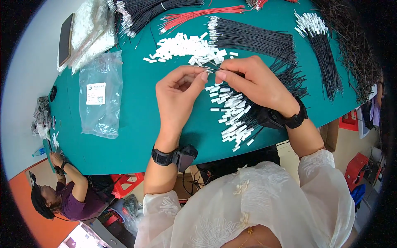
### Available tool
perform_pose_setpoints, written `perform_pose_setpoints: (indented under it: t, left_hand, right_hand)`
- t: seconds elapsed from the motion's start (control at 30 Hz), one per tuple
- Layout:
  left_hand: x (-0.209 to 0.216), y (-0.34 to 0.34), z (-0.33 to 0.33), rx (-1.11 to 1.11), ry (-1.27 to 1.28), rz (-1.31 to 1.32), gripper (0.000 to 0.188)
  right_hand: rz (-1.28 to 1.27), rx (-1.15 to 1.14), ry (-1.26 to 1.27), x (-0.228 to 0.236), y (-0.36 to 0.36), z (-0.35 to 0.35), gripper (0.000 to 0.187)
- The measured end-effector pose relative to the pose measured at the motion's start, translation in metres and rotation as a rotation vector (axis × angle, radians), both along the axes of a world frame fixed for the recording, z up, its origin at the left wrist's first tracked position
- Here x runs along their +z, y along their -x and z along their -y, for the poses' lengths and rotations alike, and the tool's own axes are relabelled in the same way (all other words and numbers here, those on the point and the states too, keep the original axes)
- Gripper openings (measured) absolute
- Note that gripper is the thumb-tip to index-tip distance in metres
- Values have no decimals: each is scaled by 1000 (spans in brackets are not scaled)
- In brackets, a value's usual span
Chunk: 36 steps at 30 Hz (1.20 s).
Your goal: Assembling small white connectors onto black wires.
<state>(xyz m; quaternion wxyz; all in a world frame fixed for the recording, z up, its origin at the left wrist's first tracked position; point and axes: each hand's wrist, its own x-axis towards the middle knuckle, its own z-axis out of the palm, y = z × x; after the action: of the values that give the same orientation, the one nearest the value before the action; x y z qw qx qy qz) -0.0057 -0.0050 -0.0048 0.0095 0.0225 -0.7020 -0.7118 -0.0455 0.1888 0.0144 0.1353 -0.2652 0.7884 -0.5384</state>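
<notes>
My left hand and my right hand meet over the green table, fingertips almost touching. The right thumb and forefinger pinch thin black wires, whose pale metal ends point to the left. My left thumb and forefinger are closed around those ends; whether a white sleeve is among them is too small to tell. Just beyond the fingers lies a loose pile of white plastic connector housings. Below the right hand fans out a bundle of black wires with white housings on their tips, partly hidden by that hand.
Black wires with bare tips lie behind the hands, near red wires. Another white-tipped bundle is at right. A clear plastic bag with a label lies left. A co-worker sits at the table's left edge.
</notes>
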Motion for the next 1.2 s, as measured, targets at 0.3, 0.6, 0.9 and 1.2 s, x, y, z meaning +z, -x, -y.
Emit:
perform_pose_setpoints:
  t: [0.3,0.6,0.9,1.2]
  left_hand:
    - [-2,0,-2,-12,-47,-6,10]
    - [-1,0,0,8,-72,12,9]
    - [3,-2,0,24,-91,-14,8]
    - [3,-2,-2,-2,-81,-6,8]
  right_hand:
    - [-67,8,-2,-4,1,0,24]
    - [129,-69,45,0,-1,1,23]
    - [38,-137,81,-1,0,1,13]
    - [37,-183,82,2,-2,-2,13]
